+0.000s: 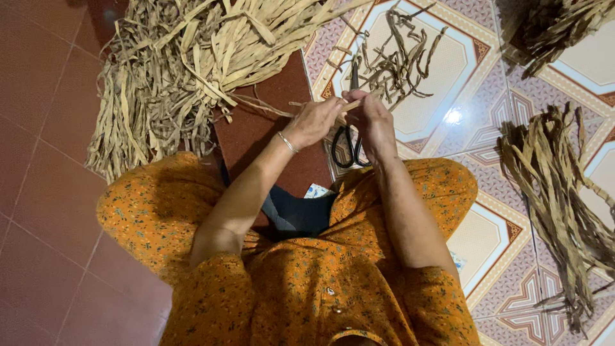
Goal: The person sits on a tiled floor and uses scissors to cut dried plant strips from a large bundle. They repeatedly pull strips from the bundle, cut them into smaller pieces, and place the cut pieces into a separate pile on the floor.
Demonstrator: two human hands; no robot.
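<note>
big pile (173,70): pale dried strips, left of the scissors, looks unworked
left hand (314,122): fingers closed, pinching a strip (351,104)
scissors (347,138): black, lying on the floor under the hands
right hand (373,125): curled, pinching the same strip
dark bundle (557,192): right of scissors, probably sorted
progress: judged early, most unworked
floor (45,160): red tiles left, patterned tiles right

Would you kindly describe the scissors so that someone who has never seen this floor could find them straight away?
Start at the patterned floor tiles in front of the seated person, just right of the dark red mat. The scissors lie there directly beneath the left hand and right hand, partly hidden by them. Their black loop handles and dark blades set them apart from the tan dried strips all around.
</note>
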